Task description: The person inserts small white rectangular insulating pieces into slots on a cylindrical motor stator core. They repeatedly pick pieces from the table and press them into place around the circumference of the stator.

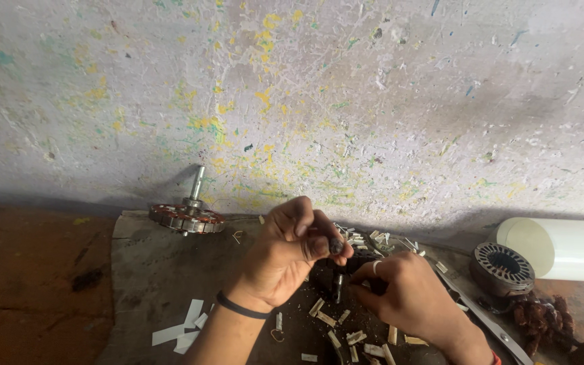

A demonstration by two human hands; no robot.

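**Closely: two hands pinch a small dark part over a littered bench**

Low in the middle of the frame, the left hand [285,253] is curled, thumb and forefinger pressed together on a small dark part [336,246] held just above the work surface. A dark band [241,307] circles its wrist. Just right of it and slightly lower, the right hand [410,294] is closed too, its fingers pinched around a thin dark pin [338,286] that stands nearly upright below the part; whether pin and part touch cannot be told. A pale ring shows on one of its fingers.

Both hands hover over a dark mat [150,277] strewn with short white strips [185,329] and pale chips.

At the left centre, near the wall, a round motor core with reddish windings [186,218] lies flat, its shaft pointing up. At the right edge a slotted metal ring [503,268] sits beside a white cylinder [562,248] lying on its side, with a clump of reddish wire [541,319] just below. A paint-flecked wall [346,101] fills the upper frame.
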